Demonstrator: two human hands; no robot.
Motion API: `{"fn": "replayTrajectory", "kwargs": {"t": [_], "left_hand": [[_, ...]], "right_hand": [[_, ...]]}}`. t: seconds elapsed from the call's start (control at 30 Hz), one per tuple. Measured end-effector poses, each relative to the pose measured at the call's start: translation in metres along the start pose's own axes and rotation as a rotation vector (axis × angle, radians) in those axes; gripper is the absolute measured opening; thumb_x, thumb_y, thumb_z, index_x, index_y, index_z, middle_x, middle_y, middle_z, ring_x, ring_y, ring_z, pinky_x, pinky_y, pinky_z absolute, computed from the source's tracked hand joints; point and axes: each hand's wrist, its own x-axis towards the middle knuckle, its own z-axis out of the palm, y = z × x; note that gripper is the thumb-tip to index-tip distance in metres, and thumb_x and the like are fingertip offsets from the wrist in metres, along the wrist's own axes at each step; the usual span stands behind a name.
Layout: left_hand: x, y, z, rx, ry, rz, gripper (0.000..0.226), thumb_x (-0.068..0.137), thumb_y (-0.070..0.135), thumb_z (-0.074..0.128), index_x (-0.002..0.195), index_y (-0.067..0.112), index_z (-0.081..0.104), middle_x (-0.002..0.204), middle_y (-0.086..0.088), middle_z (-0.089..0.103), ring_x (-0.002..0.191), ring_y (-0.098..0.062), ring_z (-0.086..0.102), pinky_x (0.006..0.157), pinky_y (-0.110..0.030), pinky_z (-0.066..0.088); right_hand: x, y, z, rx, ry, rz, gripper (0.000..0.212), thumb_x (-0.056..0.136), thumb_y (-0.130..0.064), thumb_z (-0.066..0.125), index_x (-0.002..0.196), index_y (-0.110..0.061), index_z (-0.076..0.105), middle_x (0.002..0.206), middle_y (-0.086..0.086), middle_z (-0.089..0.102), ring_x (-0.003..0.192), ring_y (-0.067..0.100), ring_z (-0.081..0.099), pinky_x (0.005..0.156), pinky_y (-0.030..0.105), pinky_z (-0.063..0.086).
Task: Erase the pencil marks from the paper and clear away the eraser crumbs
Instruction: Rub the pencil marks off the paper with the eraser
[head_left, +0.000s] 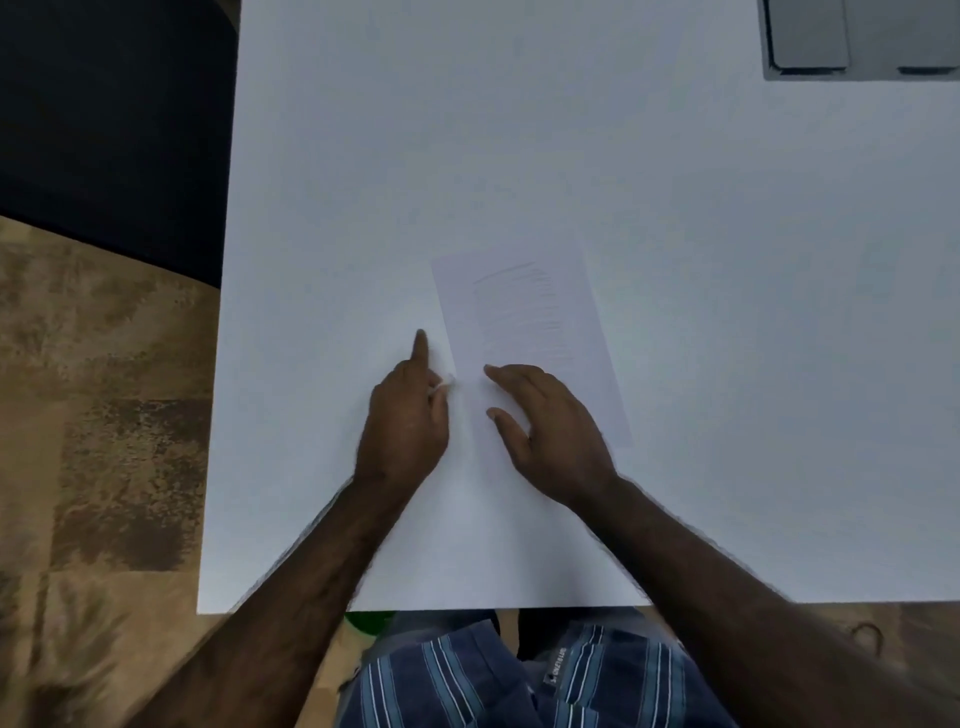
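Your broad white counter (571, 156) fills most of the frame, with a grey recessed panel (857, 39) at the upper right and mottled tan floor (104, 389) down the left side. Just right of the frame's centre lies the pale rectangular sheet of paper (524, 312), slightly tilted, its near end under your hands.

On that sheet the faint grey pencil marks (524, 306) show as a band of light strokes across the upper and middle part. They look pale (whether from rubbing or from the dim light, you cannot tell here), but they are plainly not gone, so the erasing is at best partly done.

Your right hand (550, 431) rests flat on the lower part of the paper, fingers spread and holding nothing; it appears to pin the sheet down. Your left hand (405, 415) sits on the counter just left of the paper's edge, forefinger stretched forward and the other fingers curled around a small whitish eraser (444, 385), only a sliver of which peeks out by the thumb.

No eraser crumbs can be made out at this sharpness. As a judgement: most of the marks remain to rub out, and the sweeping away of crumbs is not yet begun.
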Motion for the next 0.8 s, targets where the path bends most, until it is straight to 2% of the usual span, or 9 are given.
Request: {"fn": "replayTrajectory", "kwargs": {"t": [0.13,0.23,0.3,0.4,0.5,0.57,0.63,0.73,0.8], "left_hand": [[0.000,0.028,0.012,-0.094,-0.062,0.036,0.069,0.104,0.019,0.060,0.163,0.010,0.027,0.113,-0.008,0.069,0.103,-0.022,0.065,0.099,-0.037,0.054],[0.004,0.041,0.015,-0.139,-0.094,0.104,0.068,0.104,0.020,0.061,0.163,0.013,0.028,0.119,0.002,0.067,0.104,-0.011,0.062,0.097,-0.024,0.050],[0.011,0.043,0.018,-0.156,-0.097,0.143,0.065,0.104,0.022,0.061,0.162,0.014,0.032,0.118,0.006,0.066,0.102,-0.006,0.059,0.096,-0.019,0.048],[0.026,0.040,0.019,-0.164,-0.082,0.246,0.056,0.103,0.018,0.064,0.155,0.008,0.046,0.115,-0.002,0.069,0.099,-0.014,0.063,0.091,-0.027,0.052],[0.048,0.024,0.017,-0.023,0.013,0.337,0.048,0.100,0.013,0.068,0.144,-0.003,0.056,0.128,-0.015,0.069,0.116,-0.031,0.065,0.103,-0.045,0.050],[0.065,0.011,0.015,0.113,0.009,0.360,0.060,0.097,0.021,0.072,0.147,-0.006,0.051,0.147,-0.022,0.058,0.137,-0.039,0.054,0.114,-0.054,0.042],[0.079,0.004,0.007,0.229,-0.078,0.367,0.082,0.094,0.038,0.072,0.156,-0.003,0.038,0.165,-0.021,0.035,0.155,-0.039,0.029,0.124,-0.059,0.026],[0.095,-0.001,-0.002,0.349,-0.222,0.338,0.104,0.091,0.066,0.055,0.167,0.009,0.011,0.175,-0.011,-0.001,0.162,-0.028,-0.007,0.129,-0.059,0.001],[0.088,-0.004,0.001,0.381,-0.238,0.323,0.109,0.089,0.074,0.049,0.167,0.013,0.005,0.175,-0.008,-0.008,0.161,-0.025,-0.014,0.128,-0.058,-0.004]], "right_hand": [[0.008,0.003,-0.003,0.075,-0.039,0.007,0.047,0.106,-0.024,0.065,0.152,-0.017,0.055,0.151,0.004,0.061,0.137,0.022,0.058,0.114,0.037,0.049],[0.015,0.010,-0.006,0.131,0.025,0.010,0.039,0.106,-0.019,0.065,0.145,-0.013,0.064,0.137,0.004,0.069,0.121,0.017,0.066,0.100,0.029,0.055],[0.019,0.016,-0.008,0.155,0.066,0.029,0.033,0.105,-0.019,0.066,0.138,-0.014,0.068,0.125,0.000,0.073,0.109,0.011,0.067,0.093,0.019,0.053],[0.024,0.027,-0.009,0.163,0.139,0.050,0.023,0.104,-0.019,0.069,0.126,-0.017,0.075,0.111,-0.004,0.075,0.097,0.006,0.066,0.085,0.017,0.053],[0.027,0.039,-0.012,0.143,0.282,0.083,0.015,0.101,-0.015,0.074,0.114,-0.014,0.079,0.108,-0.003,0.076,0.099,0.011,0.068,0.090,0.021,0.054],[0.031,0.046,-0.013,0.094,0.312,0.103,0.015,0.100,-0.017,0.074,0.114,-0.015,0.080,0.109,-0.001,0.073,0.104,0.014,0.066,0.095,0.017,0.047],[0.033,0.051,-0.016,0.073,0.300,0.114,0.017,0.100,-0.018,0.075,0.116,-0.016,0.080,0.108,-0.002,0.069,0.105,0.014,0.063,0.096,0.011,0.040],[0.036,0.054,-0.021,0.098,0.289,0.112,0.017,0.100,-0.016,0.076,0.116,-0.016,0.080,0.108,-0.003,0.067,0.105,0.014,0.063,0.095,0.011,0.041],[0.031,0.059,-0.026,0.105,0.282,0.086,0.017,0.100,-0.016,0.076,0.116,-0.016,0.080,0.108,-0.002,0.067,0.105,0.015,0.064,0.096,0.017,0.045]]}}
